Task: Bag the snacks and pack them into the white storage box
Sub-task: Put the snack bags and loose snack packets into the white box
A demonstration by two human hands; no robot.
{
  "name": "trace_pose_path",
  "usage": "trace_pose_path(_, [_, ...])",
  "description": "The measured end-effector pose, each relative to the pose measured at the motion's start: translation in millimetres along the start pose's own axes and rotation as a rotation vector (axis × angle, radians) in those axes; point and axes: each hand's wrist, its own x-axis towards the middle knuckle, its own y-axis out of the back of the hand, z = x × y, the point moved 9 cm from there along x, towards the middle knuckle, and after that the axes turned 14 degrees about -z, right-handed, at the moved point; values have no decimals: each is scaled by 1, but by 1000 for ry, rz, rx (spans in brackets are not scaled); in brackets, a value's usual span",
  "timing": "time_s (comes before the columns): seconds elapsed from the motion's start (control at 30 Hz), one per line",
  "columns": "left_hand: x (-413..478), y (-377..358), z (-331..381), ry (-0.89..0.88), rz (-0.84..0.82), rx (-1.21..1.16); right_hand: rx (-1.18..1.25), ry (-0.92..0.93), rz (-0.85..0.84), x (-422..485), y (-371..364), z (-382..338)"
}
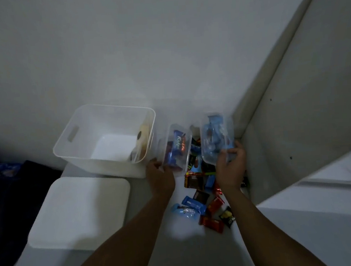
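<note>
The white storage box stands open at the desk's left rear, a few bagged snacks against its right wall. Just beside it, the left hand grips a clear bag of blue-and-red packets; the right hand holds a clear bag of light-blue packets. Loose snacks lie between and below. The box's lid lies in front.

- The blue wrapper has white letters that look like "Kele". It lies in the clear bag at 12 o'clock from the left hand.
- The black packet, at 6 o'clock from the right hand, has white letters too blurry to read.
- Print in the second bag, held by the right hand, is blurry too.
</note>
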Motion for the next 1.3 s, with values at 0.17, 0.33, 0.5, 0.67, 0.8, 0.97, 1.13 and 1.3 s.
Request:
trace_pose_path(0.17, [-34,26,-61,166,-48,-107,82,-25,65,-28,-3,-12])
trace_pose_path(0.33, [-70,67,-118,251,-103,-92,86,-72,22,-73,-18,-12])
trace_pose_path(0.5, [-102,108,-138,358,-126,-117,55,-142,-56,-132,-48,2])
trace_pose_path(0.67, [-112,130,-170,369,-240,-8,10,-196,-171,-191,-80,21])
trace_pose_path(0.8, [-111,138,-169,178,-408,182,-17,-234,-231,-225,-95,24])
trace_pose_path(0.97, [-101,136,-164,-34,-620,359,-92,-256,-318,-251,-116,18])
trace_pose_path(1.13, [-88,145,-167,80,-611,55,-149,-266,-306,-262,-135,20])
trace_pose_path(1.3, [-96,132,-149,57,-746,-97,-165,-283,-272,-269,-144,20])
